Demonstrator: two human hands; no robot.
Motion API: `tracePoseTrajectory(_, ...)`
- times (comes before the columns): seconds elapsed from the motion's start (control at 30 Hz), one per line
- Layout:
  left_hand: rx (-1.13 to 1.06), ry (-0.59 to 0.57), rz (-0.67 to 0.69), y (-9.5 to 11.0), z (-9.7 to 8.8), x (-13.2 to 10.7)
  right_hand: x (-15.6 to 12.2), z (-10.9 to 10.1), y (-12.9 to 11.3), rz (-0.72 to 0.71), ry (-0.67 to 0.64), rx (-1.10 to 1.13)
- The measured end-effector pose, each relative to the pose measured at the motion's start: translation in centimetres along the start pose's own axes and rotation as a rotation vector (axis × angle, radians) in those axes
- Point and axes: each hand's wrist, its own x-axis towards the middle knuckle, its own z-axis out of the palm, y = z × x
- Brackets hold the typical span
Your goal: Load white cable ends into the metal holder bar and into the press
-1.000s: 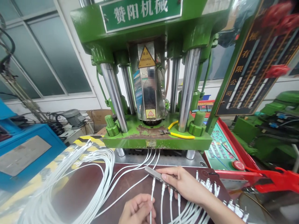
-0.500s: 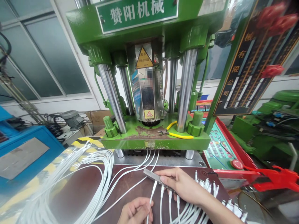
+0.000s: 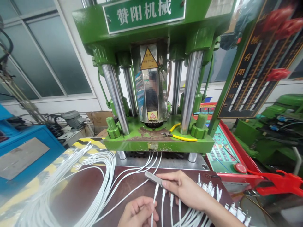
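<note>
Two unchanged grips: right hand (image 3: 187,189) on metal bar (image 3: 152,177), left hand (image 3: 139,214) on white cable (image 3: 154,200).

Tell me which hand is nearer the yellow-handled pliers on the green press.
Right. The right hand, gripping a metal bar, sits below the yellow-handled pliers; the left hand, pinching a white cable, is lower and further left.

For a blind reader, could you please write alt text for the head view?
The right hand holds a metal bar with white cable ends lined along it; the left hand pinches one cable, on a brown bench before a green press.
</note>
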Motion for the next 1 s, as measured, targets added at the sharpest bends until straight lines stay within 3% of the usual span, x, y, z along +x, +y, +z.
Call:
tracePoseTrajectory(0.07,0.266,0.172,0.159,1.0,-0.3,0.1,0.0,-0.2,-0.2,-0.007,-0.047,0.010)
tracePoseTrajectory(0.17,0.791,0.458,0.521,2.5,-1.6,1.1,-0.1,-0.5,-0.1,-0.056,-0.034,-0.126)
tracePoseTrajectory(0.23,1.102,0.447,0.618,3.0,-2.7,2.3,-0.3,-0.6,0.2,-0.053,0.052,-0.294)
tracePoseTrajectory(0.37,1.532,0.369,0.565,3.4,-4.0,4.4,-0.6,-0.3,0.7,-0.020,0.169,-0.554)
tracePoseTrajectory(0.47,1.599,0.351,0.584,4.2,-3.9,5.1,-0.5,0.4,0.8,-0.068,0.178,-0.675)
tracePoseTrajectory(0.6,1.581,0.242,0.596,5.8,-4.1,5.9,-0.2,1.8,0.9,-0.187,0.153,-0.758)
tracePoseTrajectory(0.77,1.430,0.107,0.452,6.9,-5.7,7.0,1.0,3.7,2.6,-0.236,0.150,-0.832)
tracePoseTrajectory(0.9,1.301,-0.029,0.365,5.4,-5.2,8.1,2.4,4.8,4.8,-0.279,0.176,-0.834)
tracePoseTrajectory(1.0,1.262,0.050,0.389,3.0,-3.9,9.5,3.3,5.6,6.4,-0.281,0.170,-0.815)
